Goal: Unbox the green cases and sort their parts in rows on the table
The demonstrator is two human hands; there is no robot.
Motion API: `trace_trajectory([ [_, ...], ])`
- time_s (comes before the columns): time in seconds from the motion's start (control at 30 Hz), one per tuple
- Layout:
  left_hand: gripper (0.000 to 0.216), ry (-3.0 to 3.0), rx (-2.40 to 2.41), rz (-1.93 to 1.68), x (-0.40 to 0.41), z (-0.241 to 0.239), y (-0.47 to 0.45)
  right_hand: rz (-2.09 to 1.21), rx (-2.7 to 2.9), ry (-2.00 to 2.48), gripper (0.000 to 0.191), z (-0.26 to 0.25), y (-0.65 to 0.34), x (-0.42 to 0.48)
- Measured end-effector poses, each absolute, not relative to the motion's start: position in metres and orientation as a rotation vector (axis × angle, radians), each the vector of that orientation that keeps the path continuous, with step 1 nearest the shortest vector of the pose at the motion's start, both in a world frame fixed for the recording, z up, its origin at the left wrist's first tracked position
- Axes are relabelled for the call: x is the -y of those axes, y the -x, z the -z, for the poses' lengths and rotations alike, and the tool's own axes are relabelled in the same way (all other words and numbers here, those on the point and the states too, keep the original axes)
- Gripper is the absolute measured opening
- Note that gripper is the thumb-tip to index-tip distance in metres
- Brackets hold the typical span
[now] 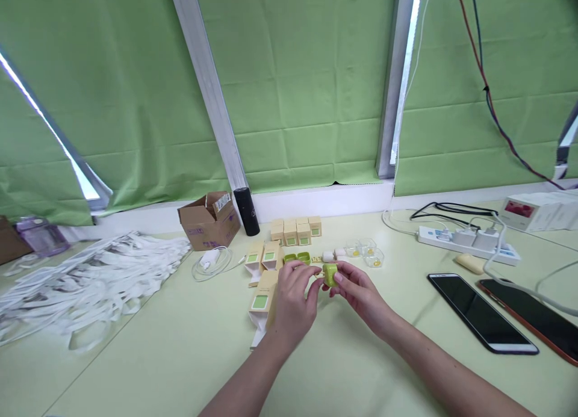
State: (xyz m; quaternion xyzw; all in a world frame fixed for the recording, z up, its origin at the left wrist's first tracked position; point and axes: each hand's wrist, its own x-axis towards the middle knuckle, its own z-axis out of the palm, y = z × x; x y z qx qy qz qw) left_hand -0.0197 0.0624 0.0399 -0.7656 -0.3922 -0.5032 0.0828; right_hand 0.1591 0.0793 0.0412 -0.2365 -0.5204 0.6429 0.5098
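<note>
Remotely, I make out the right hand [360,286] pinching the green case [330,275] — presumably to steady it for the left hand [295,292], whose grip beside it I can't tell.

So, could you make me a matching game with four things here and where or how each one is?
1. green case
2. black bottle
3. power strip
4. white straps

A. spread in a heap
B. beside the cardboard box
C. between the left hand and right hand
D. has plugs in it

Pairs: 1-C, 2-B, 3-D, 4-A
</note>
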Motion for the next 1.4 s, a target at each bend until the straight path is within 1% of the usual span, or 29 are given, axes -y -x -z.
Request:
trace_trajectory([
  [0.2, 0.019, 2.265, 1.127, 1.491, -0.0638, -0.0384, 0.0213, -1.487, 1.304, 0.594, 0.038, -0.0423, -0.1599, -0.0807],
  [0.53, 0.013, 2.289, 1.129, 1.728, -0.0634, -0.0373, 0.019, -1.411, 1.351, 0.63, 0.044, -0.0342, -0.1588, -0.0853],
  [1.07, 0.016, 2.282, 1.176, 1.781, -0.0596, -0.0362, 0.0162, -1.367, 1.423, 0.62, 0.038, -0.0363, -0.1582, -0.082],
  [1.3, 0.012, 2.342, 1.259, 1.784, -0.0576, -0.0377, 0.0128, -1.333, 1.397, 0.602, 0.043, -0.0377, -0.1586, -0.0806],
  [1.33, 0.014, 2.361, 1.272, 1.778, -0.0569, -0.0385, 0.0127, -1.313, 1.399, 0.602, 0.044, -0.0383, -0.159, -0.0801],
  [1.4, 0.029, 2.386, 1.29, 1.769, -0.0553, -0.0406, 0.0133, -1.236, 1.438, 0.628, 0.044, -0.0391, -0.1603, -0.0794],
])
